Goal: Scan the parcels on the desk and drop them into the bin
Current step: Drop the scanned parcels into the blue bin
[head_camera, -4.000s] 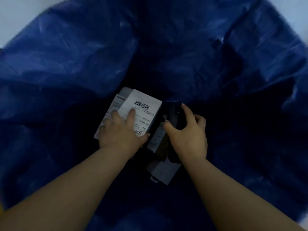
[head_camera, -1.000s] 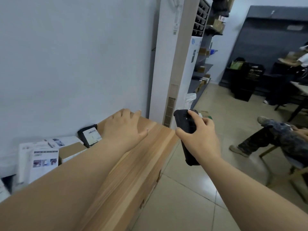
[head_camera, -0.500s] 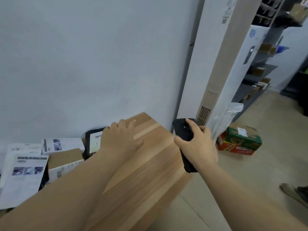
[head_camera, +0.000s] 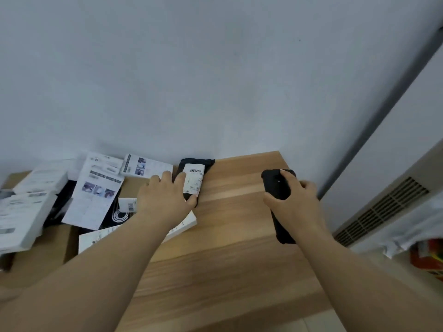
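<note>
A black soft parcel with a white barcode label lies at the back of the wooden desk, against the wall. My left hand rests on its left side, fingers over the top and thumb against its near end. My right hand holds a black handheld scanner upright above the desk's right part, about a hand's width right of the parcel. More parcels, white boxes and black bags with labels, are heaped to the left. The bin is out of view.
Cardboard boxes sit under the heap at the left edge. A white floor-standing air conditioner rises just right of the desk. A white plastic bag and a red carton lie on the floor beside it.
My view has swung from inside the blue bin, across the room, down onto the desk. My left hand has slid left from the bare desktop onto the black parcel. The scanner stays in my right hand.
</note>
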